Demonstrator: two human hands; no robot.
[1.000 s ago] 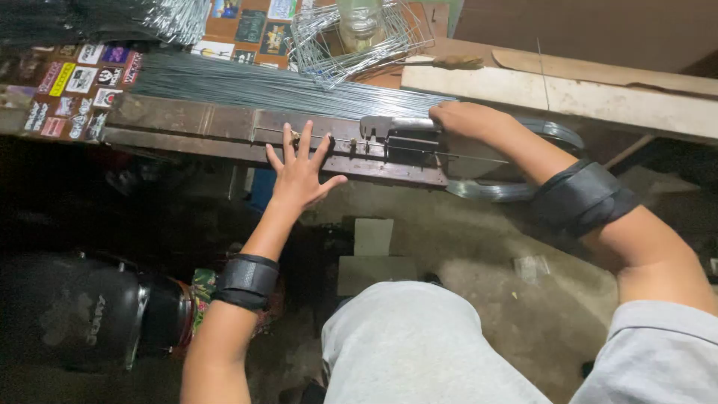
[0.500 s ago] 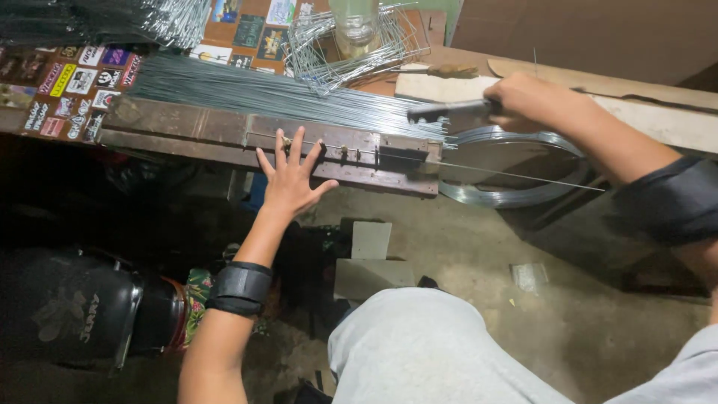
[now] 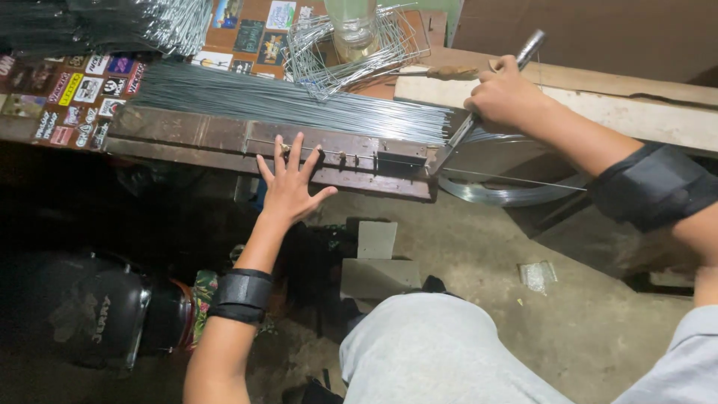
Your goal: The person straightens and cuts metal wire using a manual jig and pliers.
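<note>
My left hand (image 3: 289, 185) lies flat with fingers spread against the rusty metal jig bar (image 3: 224, 142) at the bench's front edge, fingertips by a thin wire (image 3: 340, 157) running along the bar. My right hand (image 3: 502, 96) grips the metal lever handle (image 3: 485, 105), raised up and to the right of the bar's end. A straight wire (image 3: 516, 179) runs out from the bar's right end toward a coil of wire (image 3: 493, 193). Both wrists wear black bands.
A pile of cut straight wires (image 3: 284, 101) lies on the bench behind the bar. Bent wire frames (image 3: 351, 49) and a clear bottle (image 3: 353, 26) stand at the back. A wooden plank (image 3: 598, 93) lies right. A dark helmet (image 3: 82, 314) sits on the floor left.
My right hand has swung the lever up from flat on the bar to a raised position at the right. My left hand stays pressed on the bar.
</note>
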